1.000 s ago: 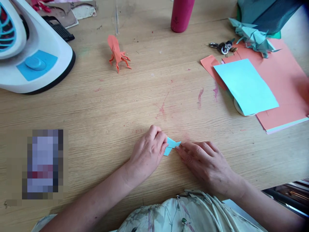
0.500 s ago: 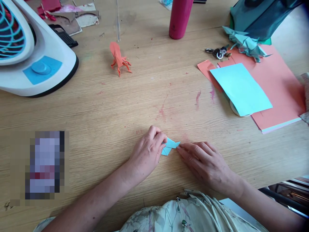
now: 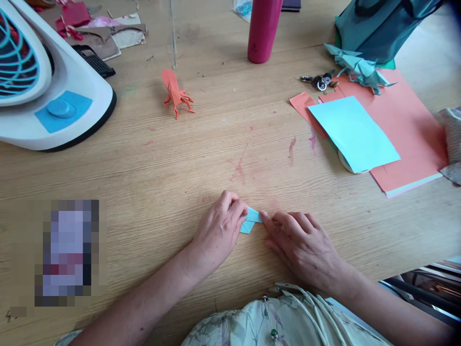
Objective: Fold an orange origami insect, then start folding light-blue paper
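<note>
A small folded piece of light blue paper lies on the wooden table near the front edge. My left hand is curled with its fingertips pinching the paper's left side. From the right, my right hand presses its fingertips onto the paper's right tip. Most of the paper is hidden under the fingers.
An orange origami figure stands further back. A white fan sits at the far left, a pink bottle at the back. To the right lie a blue sheet on orange sheets, keys and a teal origami piece.
My right fingertips have slid left over the paper's right tip, covering more of it. The view has shifted slightly; my left hand stays in place.
</note>
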### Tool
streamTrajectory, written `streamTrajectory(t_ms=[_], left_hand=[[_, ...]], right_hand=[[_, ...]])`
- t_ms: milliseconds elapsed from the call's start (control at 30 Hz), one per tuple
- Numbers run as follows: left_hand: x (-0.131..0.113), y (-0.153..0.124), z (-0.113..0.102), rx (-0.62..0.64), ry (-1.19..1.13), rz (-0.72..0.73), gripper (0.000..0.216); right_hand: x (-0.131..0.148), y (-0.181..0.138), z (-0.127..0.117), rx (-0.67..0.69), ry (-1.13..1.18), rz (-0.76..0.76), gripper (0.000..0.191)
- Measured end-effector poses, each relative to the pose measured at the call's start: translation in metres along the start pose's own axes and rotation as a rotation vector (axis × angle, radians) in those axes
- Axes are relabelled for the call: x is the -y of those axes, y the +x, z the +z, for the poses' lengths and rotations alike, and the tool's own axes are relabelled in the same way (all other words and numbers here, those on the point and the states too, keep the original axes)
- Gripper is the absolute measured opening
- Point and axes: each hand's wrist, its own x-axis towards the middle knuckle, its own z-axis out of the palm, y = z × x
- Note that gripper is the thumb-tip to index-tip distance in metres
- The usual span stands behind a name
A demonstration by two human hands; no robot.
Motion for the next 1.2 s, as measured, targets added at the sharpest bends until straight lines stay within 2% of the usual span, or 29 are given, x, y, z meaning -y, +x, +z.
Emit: streamTrajectory(t_ms=[333,567,767,900,1033,1133,1200], left_hand=[[0.009,0.0,-0.003,-0.009,-0.163,-0.028,0.02],[0.005,0.002,-0.01,0.009,-0.196,-0.032,0.031],[0.001,0.004,-0.017,0.048,-0.107,-0.1,0.031],[0.006,0.003,-0.019,0.058,-0.193,-0.152,0.037],[0.008,0.006,-0.026,0.11,-0.315,-0.189,0.018],[0.005,0.013,-0.032,0.13,-0.554,-0.281,0.01],[0.003,0.019,-0.034,0.101,-0.766,-0.3,0.014]], right_hand=[[-0.006,-0.012,0.001,-0.057,0.059,0.171,0.044],[-0.01,-0.009,0.006,-0.093,0.112,0.182,0.036],[-0.009,0.0,0.003,-0.101,0.183,0.165,0.033],[-0.011,0.011,-0.003,-0.113,0.36,0.161,0.027],[-0.017,0.026,-0.007,-0.089,0.582,0.215,0.03],[-0.022,0.043,-0.007,-0.02,0.908,0.284,0.032],[-0.024,0.056,-0.005,0.028,1.196,0.296,0.041]])
